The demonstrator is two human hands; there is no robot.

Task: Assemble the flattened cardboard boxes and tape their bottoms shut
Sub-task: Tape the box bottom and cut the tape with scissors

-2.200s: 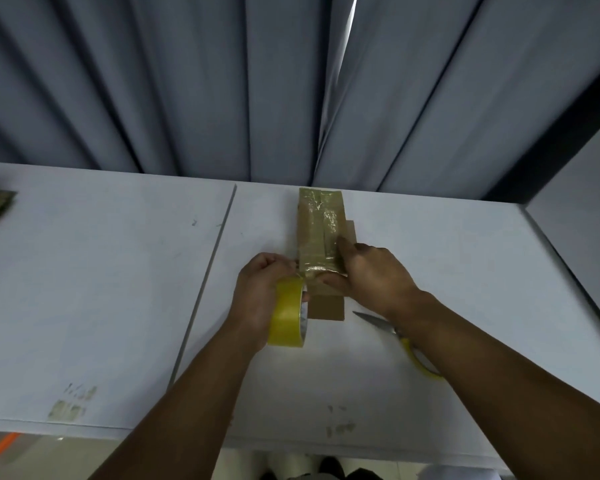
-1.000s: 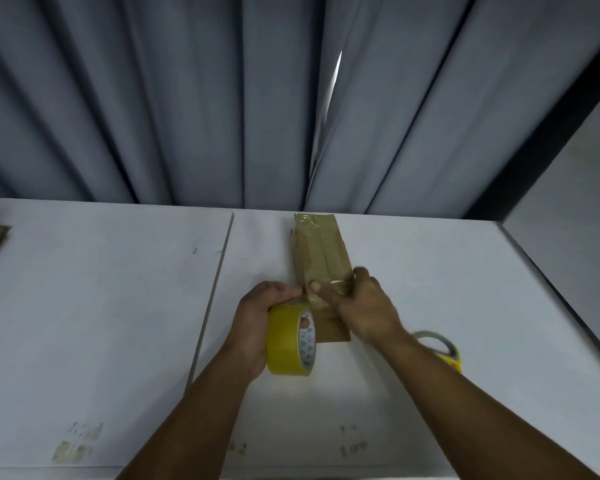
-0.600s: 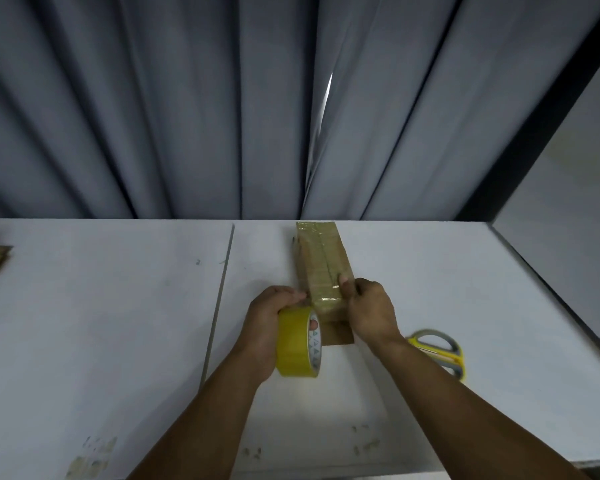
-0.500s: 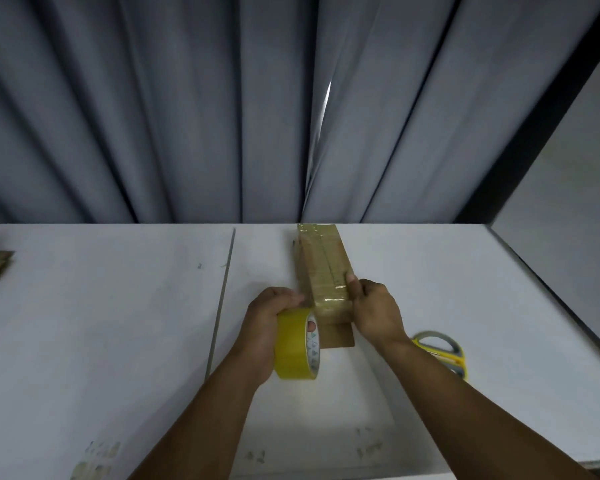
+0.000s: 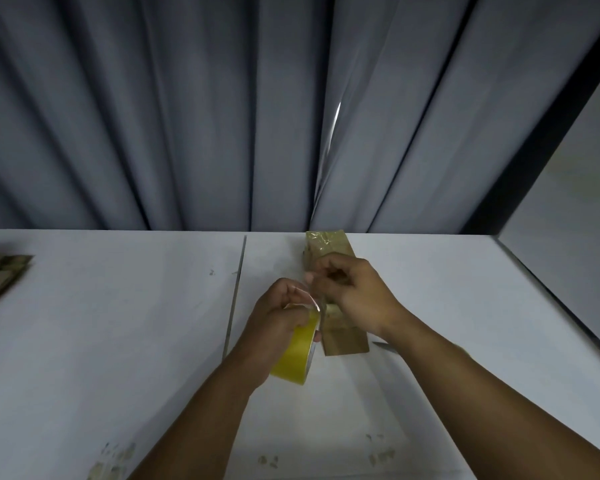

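**When it is time to stick the bottom shut**

As the right hand (image 5: 361,296) curls over the box (image 5: 329,245), its fingers (image 5: 326,271) are bent and pressed together. They seem to pinch the loose end of a thin strip of tape (image 5: 314,299). That shiny strip runs down to the yellow tape roll (image 5: 293,358). The left hand (image 5: 278,317) grips the roll, with its fingers (image 5: 291,289) wrapped round the ring.

I think the strip will be tricky. It is thin and sticky, and it can curl and stick to itself, so hold it only at the very end. The roll is stiff and easy to hold round its edge.

The box lies long and flat on the white surface (image 5: 118,341), under the right hand, with shiny tape over its far end. It looks light and thin, so it may slide or dent. Press it down from the top, or hold its long sides.

Just beside its near end pokes the tip of the scissors (image 5: 381,346). Far off at the left edge sits a pile of flat cardboard (image 5: 0,275). A grey curtain (image 5: 187,116) hangs behind.

Count them: two hands, one box, one roll, one strip, one scissors, one pile. I cannot tell how many pieces are in the pile.
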